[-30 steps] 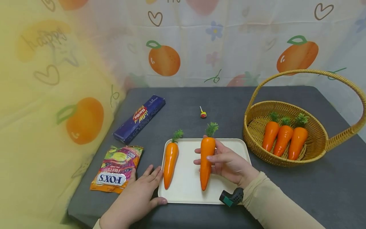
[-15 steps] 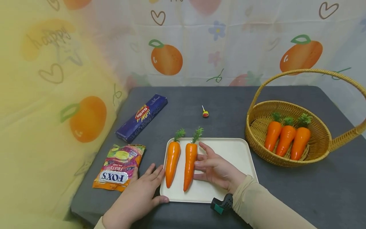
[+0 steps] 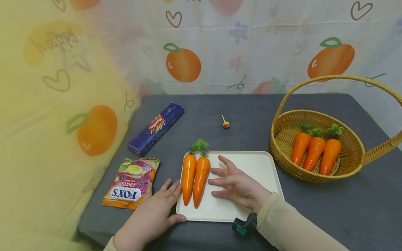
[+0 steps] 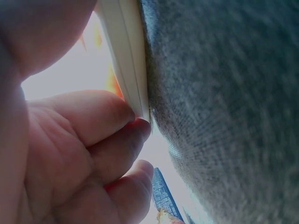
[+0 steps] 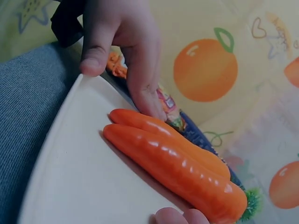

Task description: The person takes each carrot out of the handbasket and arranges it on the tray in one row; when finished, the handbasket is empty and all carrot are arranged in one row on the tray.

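Two orange carrots with green tops lie side by side on the left part of a cream tray. The left carrot is beside the tray's left rim; the right carrot overlaps it slightly in the head view, their tops crossing. My right hand, fingers spread and bent, hovers over the tray just right of the carrots and holds nothing. At the tray's near left corner rests my left hand, with its thumb at the front edge. Its fingertips touch the tray's side in the left wrist view.
A wicker basket with three carrots stands to the right, its tall handle arching up. To the left lie a FOX'S candy bag and a blue Barilla spaghetti box. Behind the tray is a lollipop.
My right hand has moved left, laid the carrot it held on the tray next to the other one, and let go of it. My left hand has stayed at the tray's corner.
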`<state>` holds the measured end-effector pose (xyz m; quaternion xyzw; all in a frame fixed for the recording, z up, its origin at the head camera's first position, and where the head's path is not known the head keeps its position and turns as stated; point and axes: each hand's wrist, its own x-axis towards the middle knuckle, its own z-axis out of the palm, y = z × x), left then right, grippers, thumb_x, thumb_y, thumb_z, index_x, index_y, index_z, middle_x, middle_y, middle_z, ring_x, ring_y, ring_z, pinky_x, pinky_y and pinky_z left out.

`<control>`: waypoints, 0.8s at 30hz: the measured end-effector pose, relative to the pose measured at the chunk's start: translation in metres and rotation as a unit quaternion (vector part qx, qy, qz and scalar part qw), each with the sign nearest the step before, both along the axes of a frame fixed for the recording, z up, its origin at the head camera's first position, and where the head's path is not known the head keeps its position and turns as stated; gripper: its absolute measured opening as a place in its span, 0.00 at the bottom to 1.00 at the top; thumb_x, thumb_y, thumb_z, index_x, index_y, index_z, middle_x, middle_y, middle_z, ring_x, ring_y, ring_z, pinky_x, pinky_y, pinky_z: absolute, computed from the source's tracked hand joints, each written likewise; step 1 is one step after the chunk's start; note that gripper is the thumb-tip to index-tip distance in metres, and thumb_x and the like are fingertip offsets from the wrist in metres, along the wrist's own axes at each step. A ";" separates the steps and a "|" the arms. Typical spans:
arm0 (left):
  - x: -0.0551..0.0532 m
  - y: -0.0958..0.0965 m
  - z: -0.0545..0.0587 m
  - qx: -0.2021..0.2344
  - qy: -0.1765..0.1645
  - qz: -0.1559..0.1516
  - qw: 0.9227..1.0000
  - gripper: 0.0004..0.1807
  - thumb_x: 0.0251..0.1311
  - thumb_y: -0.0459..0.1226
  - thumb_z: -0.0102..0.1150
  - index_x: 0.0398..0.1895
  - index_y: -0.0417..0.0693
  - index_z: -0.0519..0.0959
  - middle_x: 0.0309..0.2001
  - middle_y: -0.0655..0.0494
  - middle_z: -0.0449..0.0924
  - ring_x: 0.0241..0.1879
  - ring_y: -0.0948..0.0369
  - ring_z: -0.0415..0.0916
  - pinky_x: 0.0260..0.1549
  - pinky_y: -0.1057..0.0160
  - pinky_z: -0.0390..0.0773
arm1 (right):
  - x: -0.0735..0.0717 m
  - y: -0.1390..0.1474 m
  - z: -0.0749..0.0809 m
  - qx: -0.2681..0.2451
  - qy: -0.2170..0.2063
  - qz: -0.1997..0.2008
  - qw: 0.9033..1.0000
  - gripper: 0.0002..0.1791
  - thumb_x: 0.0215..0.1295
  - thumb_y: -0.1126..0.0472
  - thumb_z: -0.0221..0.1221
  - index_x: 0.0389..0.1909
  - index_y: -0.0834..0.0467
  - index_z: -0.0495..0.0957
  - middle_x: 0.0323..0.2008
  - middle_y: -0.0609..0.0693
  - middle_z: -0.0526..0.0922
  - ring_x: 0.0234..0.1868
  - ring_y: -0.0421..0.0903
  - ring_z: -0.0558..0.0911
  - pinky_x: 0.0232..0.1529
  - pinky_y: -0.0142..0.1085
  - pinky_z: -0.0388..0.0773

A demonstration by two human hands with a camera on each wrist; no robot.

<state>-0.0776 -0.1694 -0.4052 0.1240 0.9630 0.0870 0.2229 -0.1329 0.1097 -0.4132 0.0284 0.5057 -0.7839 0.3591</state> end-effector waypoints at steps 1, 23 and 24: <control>0.000 0.000 0.000 0.000 0.001 -0.001 1.000 0.56 0.59 0.68 0.73 0.86 0.53 0.68 0.85 0.56 0.66 0.88 0.44 0.55 0.77 0.16 0.41 | 0.000 0.001 0.000 0.002 -0.001 -0.003 1.000 0.57 0.77 0.70 0.59 0.93 0.41 0.34 0.89 0.68 0.45 0.81 0.68 0.68 0.72 0.56 0.78; -0.002 -0.001 -0.001 -0.004 -0.007 0.001 1.000 0.56 0.59 0.69 0.72 0.86 0.53 0.68 0.86 0.56 0.65 0.88 0.44 0.53 0.76 0.15 0.42 | -0.011 0.065 0.047 -0.060 0.109 0.008 0.992 0.30 0.92 0.46 0.45 0.85 0.55 0.62 0.76 0.58 0.76 0.71 0.56 0.82 0.71 0.48 0.83; -0.002 -0.001 -0.001 -0.003 -0.006 0.000 1.000 0.56 0.59 0.69 0.72 0.86 0.53 0.68 0.86 0.56 0.65 0.88 0.44 0.53 0.76 0.15 0.42 | -0.012 0.072 0.050 -0.071 0.117 0.005 0.991 0.29 0.92 0.47 0.44 0.84 0.54 0.64 0.75 0.56 0.77 0.71 0.56 0.81 0.71 0.48 0.83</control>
